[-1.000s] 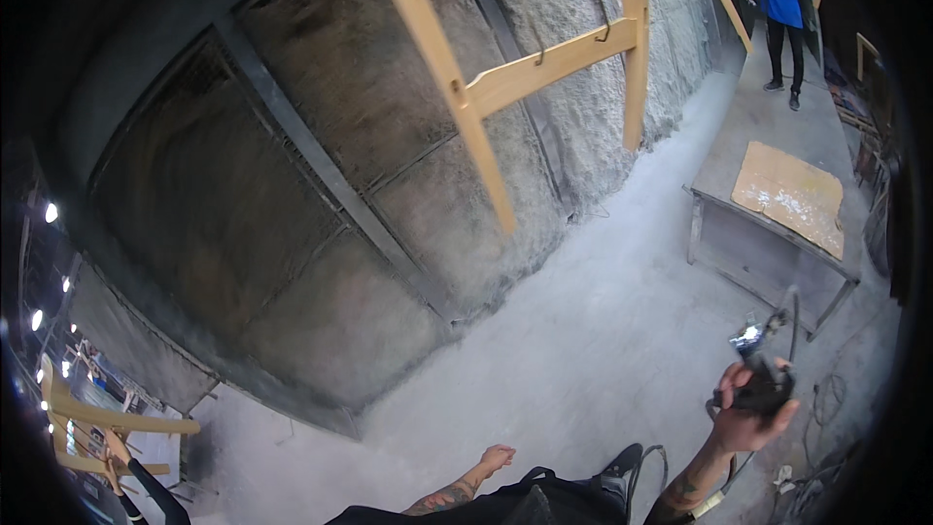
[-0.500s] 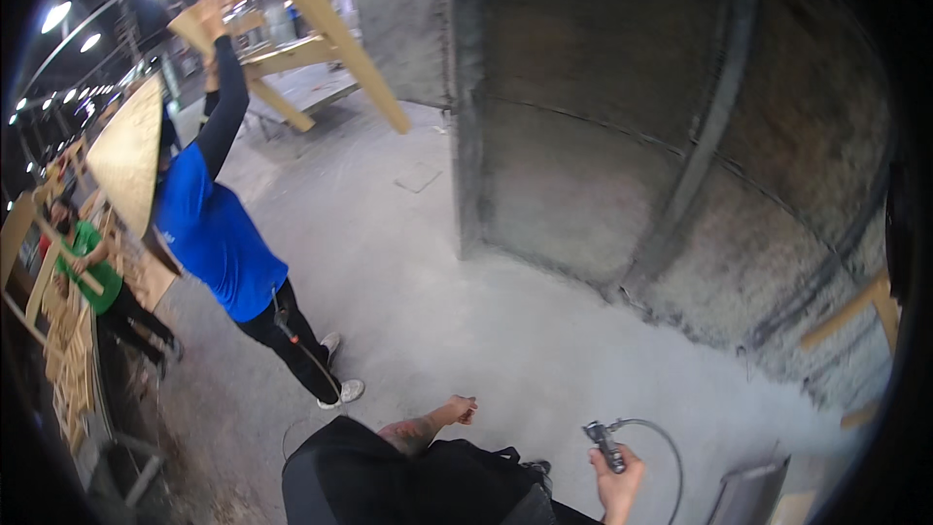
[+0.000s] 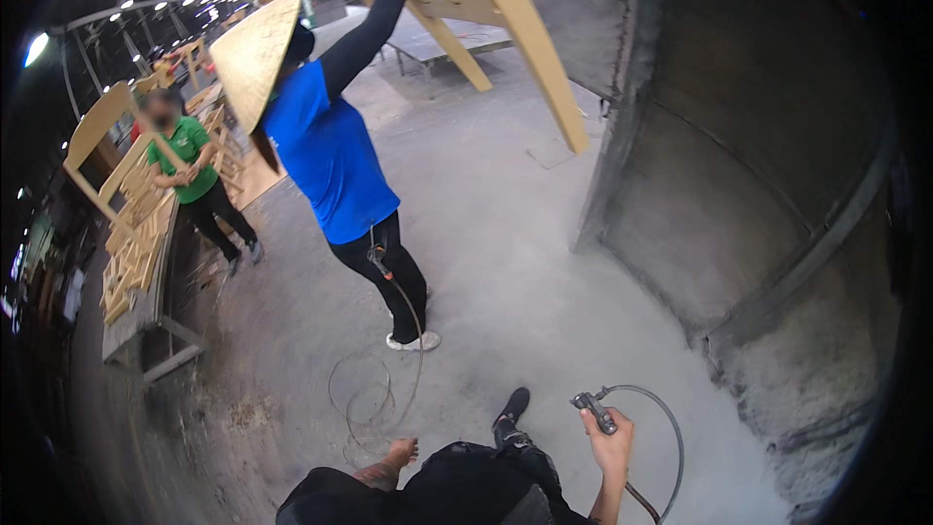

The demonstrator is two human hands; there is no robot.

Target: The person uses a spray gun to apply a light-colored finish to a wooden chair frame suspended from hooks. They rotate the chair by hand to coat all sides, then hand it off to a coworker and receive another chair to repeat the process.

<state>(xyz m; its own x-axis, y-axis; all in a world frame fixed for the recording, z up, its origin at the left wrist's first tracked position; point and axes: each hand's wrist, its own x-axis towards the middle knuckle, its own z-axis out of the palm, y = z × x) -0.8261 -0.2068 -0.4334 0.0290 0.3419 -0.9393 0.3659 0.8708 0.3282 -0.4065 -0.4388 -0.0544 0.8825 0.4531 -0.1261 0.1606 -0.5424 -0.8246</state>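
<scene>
My right hand (image 3: 610, 436) is wrapped round a dark metal air gun (image 3: 595, 414) at the lower right. A grey hose (image 3: 671, 418) loops from it back toward my forearm. My left hand (image 3: 402, 449) hangs by my left side with its fingers curled in, and nothing shows in it. To the front left, a co-worker (image 3: 335, 160) in a blue shirt and conical straw hat holds up a pale wooden chair frame (image 3: 525, 39) with raised arms. An air gun (image 3: 377, 255) on a hose hangs at that person's waist.
Ahead and right stands a grey, dust-coated booth wall (image 3: 719, 185). Thin hose coils (image 3: 362, 394) lie on the floor behind the co-worker. At left, another person (image 3: 190, 160) in green stands beside a bench (image 3: 146, 311) piled with wooden parts. A low platform (image 3: 437, 44) stands farther back.
My view has swung left, so the co-workers and chair frame appear farther right. The floor hose coils and my shoe have come into view. The air gun stays in my right hand.
</scene>
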